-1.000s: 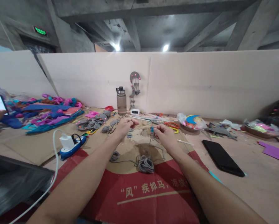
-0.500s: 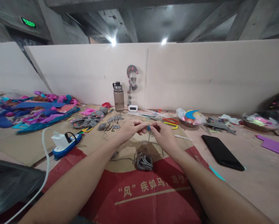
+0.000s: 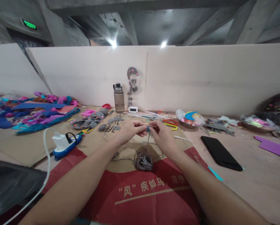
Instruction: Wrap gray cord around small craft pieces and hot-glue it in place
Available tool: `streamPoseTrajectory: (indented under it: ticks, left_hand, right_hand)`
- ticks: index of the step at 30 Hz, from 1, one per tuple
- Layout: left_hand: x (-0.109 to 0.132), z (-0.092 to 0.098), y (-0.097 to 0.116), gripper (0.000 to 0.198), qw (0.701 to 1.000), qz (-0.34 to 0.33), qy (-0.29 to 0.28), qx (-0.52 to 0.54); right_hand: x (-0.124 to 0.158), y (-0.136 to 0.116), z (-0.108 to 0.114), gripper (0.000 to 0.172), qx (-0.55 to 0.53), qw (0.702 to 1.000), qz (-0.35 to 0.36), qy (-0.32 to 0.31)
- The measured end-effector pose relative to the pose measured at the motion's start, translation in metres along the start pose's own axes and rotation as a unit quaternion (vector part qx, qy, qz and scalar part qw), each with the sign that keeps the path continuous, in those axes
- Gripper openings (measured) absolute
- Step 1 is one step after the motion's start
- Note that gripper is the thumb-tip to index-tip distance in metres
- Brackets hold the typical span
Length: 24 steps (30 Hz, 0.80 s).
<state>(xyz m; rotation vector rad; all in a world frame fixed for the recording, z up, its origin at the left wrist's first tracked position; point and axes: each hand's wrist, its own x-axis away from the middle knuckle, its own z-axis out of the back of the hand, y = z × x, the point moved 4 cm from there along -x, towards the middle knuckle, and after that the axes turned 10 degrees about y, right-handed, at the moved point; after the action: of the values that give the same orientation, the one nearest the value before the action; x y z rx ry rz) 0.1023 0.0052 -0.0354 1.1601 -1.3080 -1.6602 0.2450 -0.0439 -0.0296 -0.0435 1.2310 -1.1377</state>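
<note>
Over the cardboard, my left hand (image 3: 132,130) and my right hand (image 3: 162,135) meet with their fingertips nearly touching. Both are closed in a pinch around a small blue piece (image 3: 147,128), mostly covered by the fingers, so its exact kind is unclear. A grey yarn strand hangs from the pinch. Below it, a loosely coiled bundle of grey yarn (image 3: 144,162) lies on the red-printed cardboard sheet (image 3: 151,200). Just beyond my right hand are scissors with yellow handles (image 3: 171,127) and a pair with red handles (image 3: 170,121).
A black phone (image 3: 221,153) lies to the right. On the left are a blue-and-white power strip (image 3: 66,147) with a white cable and a pile of coloured felt (image 3: 43,109). A water bottle (image 3: 118,99) and small white clock (image 3: 132,109) stand by the partition, where a grey moon-shaped hanging (image 3: 132,73) is fixed.
Both hands keep their pinch on the small blue piece, with only a slight shift of the fingers. The whole view has moved a little; the yarn bundle stays in place.
</note>
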Motion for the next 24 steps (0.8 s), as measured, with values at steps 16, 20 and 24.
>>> streamPoseTrajectory:
  ticks: [16, 20, 24]
  left_hand:
    - [-0.003, 0.0, -0.004, 0.025, 0.998, -0.045, 0.046, -0.008]
    - [-0.004, 0.003, -0.003, 0.023, 0.997, -0.047, 0.067, -0.002]
    - [-0.009, 0.014, 0.0, 0.022, 0.991, -0.073, 0.11, -0.014]
  right_hand:
    - [-0.003, 0.012, -0.004, 0.012, -0.076, 0.99, -0.121, -0.008]
    - [-0.002, 0.016, -0.007, 0.016, -0.08, 0.99, -0.118, -0.016]
    - [0.0, 0.015, -0.017, 0.015, -0.122, 0.981, -0.116, -0.095]
